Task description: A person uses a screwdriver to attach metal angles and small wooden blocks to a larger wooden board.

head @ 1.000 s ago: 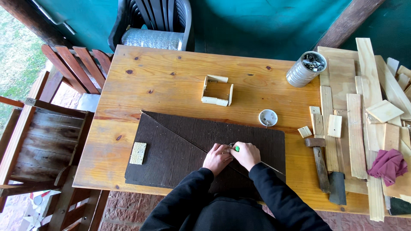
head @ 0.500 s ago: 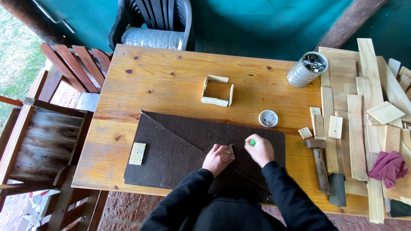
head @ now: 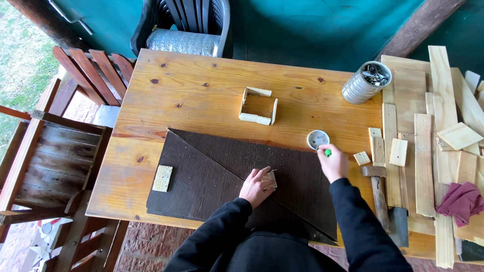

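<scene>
My left hand (head: pixel 256 187) rests flat on a small pale wooden block (head: pixel 270 178), pressing it onto a dark brown board (head: pixel 212 171) on the wooden table (head: pixel 196 95). My right hand (head: pixel 333 162) holds a small green-handled tool (head: pixel 326 151) and hovers at the rim of a small round white lid (head: pixel 317 139) with tiny metal pieces in it, just past the board's far right corner.
A small open wooden frame (head: pixel 259 106) sits mid-table. A metal can of nails (head: pixel 366 82) stands at the right. Several wood strips (head: pixel 418 151), a hammer (head: pixel 379 194) and a red cloth (head: pixel 461 201) lie at the right. Another pale block (head: pixel 162 178) lies on the board's left. Chairs stand left and behind.
My right hand has left the block and moved up and to the right with the green tool, reaching the small white lid. My left hand stays on the block.
</scene>
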